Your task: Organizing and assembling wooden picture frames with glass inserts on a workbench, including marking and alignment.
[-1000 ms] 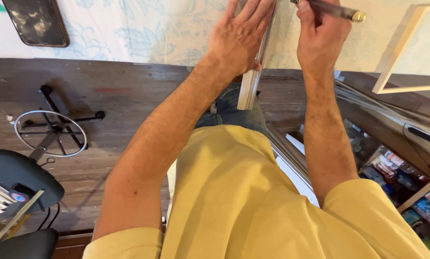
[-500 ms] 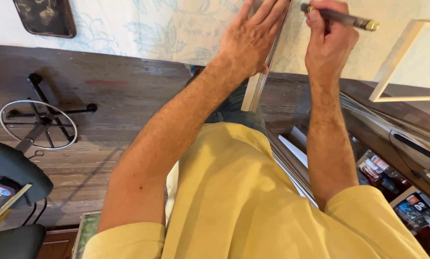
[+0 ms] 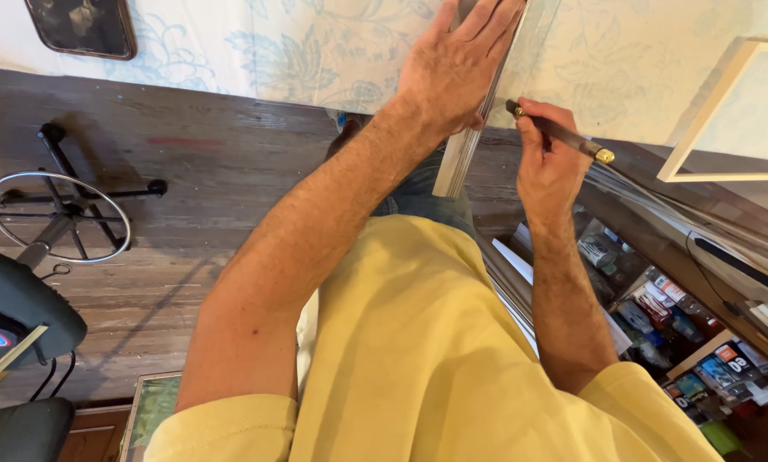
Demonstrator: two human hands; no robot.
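**A:** Where's your left hand (image 3: 459,70) right now?

**B:** Your left hand lies flat on the long metal straightedge (image 3: 480,120), fingers (image 3: 497,19) spread and stretched along it — pressing, not wrapped around anything. The straightedge runs from near your waist up across the pale sheet with the blue floral pattern (image 3: 315,43), which lies over the table, and its lower end juts past the sheet's edge above your jeans.

**A:** And the right?

**B:** Your right hand (image 3: 548,158) is closed around a slim dark cutting tool with a brass-coloured end (image 3: 563,134). The fingers are curled tight on its shaft, and the tool's tip sits just beside the right edge of the straightedge, on the floral sheet. The brass end points away to your right.

**A:** What else is around you?

**B:** To the right, a pale wooden frame (image 3: 716,111) lies on the sheet, well apart from the tool. Below it, a shelf of small colourful packages (image 3: 700,342) shows under the table's edge, with flat panes or boards (image 3: 514,265) leaning near your right forearm. On the left, the dark plank floor (image 3: 221,171) carries the wheeled base and foot ring of a stool (image 3: 59,214) — and a dark framed picture (image 3: 83,26) lies at the top left corner. Your yellow shirt (image 3: 435,359) fills the lower middle.
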